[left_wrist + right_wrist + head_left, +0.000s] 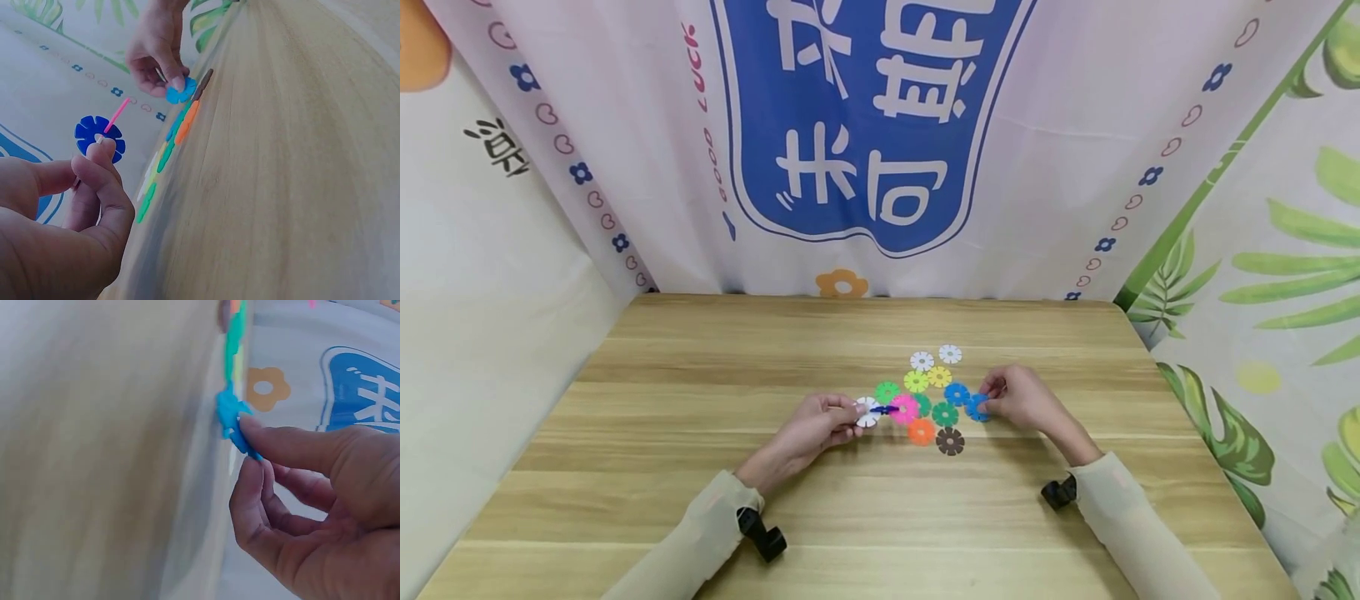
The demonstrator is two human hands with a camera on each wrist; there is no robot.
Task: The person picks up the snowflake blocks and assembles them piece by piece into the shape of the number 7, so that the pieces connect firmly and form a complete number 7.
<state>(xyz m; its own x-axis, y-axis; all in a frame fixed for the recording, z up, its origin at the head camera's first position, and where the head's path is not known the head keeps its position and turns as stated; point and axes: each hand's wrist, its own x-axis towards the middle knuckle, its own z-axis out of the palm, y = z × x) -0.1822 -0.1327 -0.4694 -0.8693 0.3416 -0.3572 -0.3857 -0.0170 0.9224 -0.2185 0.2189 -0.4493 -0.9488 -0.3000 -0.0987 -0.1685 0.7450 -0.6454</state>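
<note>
Back of room: a white cloth [1037,183] hangs behind the table, printed with a blue panel [861,167] of white characters and, at its foot, an orange flower [827,284]. On the right, a leaf-print cloth [1285,333]; on the left, a pale, mostly plain covering [490,275].

Surface: the table [850,525] is light wood-grain, its far edge near the white cloth, its far corners rounded.

Person: two light sleeves [1142,533] reach in from the near side, a black device [762,533] at each wrist.

Left hand [811,429]: thumb and fingers pinch a white disc [868,414], raised above the table. A dark blue disc [884,410] and a pink disc [905,408] are joined in line beyond it.

Right hand [1021,400]: thumb and fingertips pinch a blue disc [977,407], tilted, at the right end of the group; whether it touches the table cannot be told.

Flat on the table, between the hands and just beyond: two loose white discs [951,354], with yellow, green, blue, orange [922,432] and brown [950,442] ones.
</note>
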